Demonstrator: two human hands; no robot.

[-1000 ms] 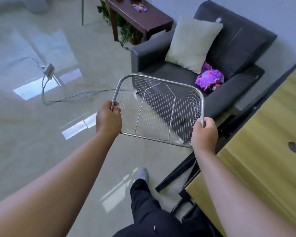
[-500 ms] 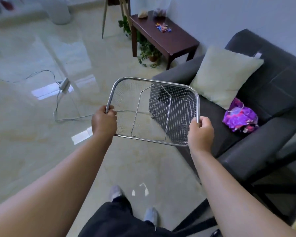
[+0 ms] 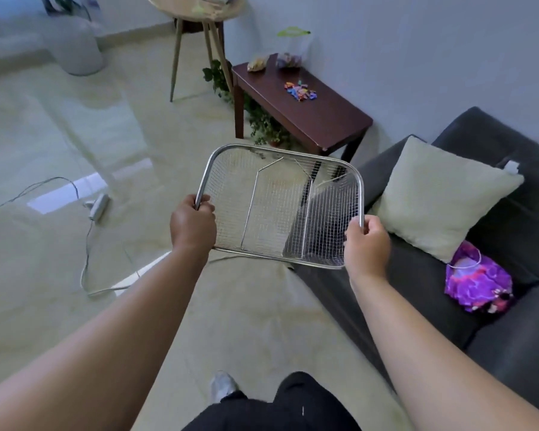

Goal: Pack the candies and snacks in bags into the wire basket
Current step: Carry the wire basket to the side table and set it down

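Basket: wire basket [image 3: 280, 209] held in the air at frame centre above the pale floor [image 3: 75, 144], tilted, its mesh empty, two bent wire handles lying across the mesh.
Left grip: left hand [image 3: 193, 225] at 9 o'clock of the basket, fingers curled tight around the left rim.
Right grip: right hand [image 3: 367, 242] at 4 o'clock of the basket, thumb and fingers pinching the right rim near its lower corner.
Candies: loose pile of colourful candies [image 3: 301, 89] at 12 o'clock from the basket, well apart from it, lying on the dark wooden side table [image 3: 324, 119].
Bags: crumpled snack bag [image 3: 257, 62] and clear bag with a green top [image 3: 291, 46] at the table's far end, beside the wall.
Plant: leafy green plant [image 3: 262, 122] under the table's left edge.
Sofa: dark grey sofa [image 3: 511, 231] at 3 o'clock, carrying a cream cushion [image 3: 442, 197] and a purple bag [image 3: 476, 279] just below the cushion.
Floor items: grey cable with adapter [image 3: 97, 206] at 9 o'clock; round table on slanted legs [image 3: 196, 14] at 11 o'clock.
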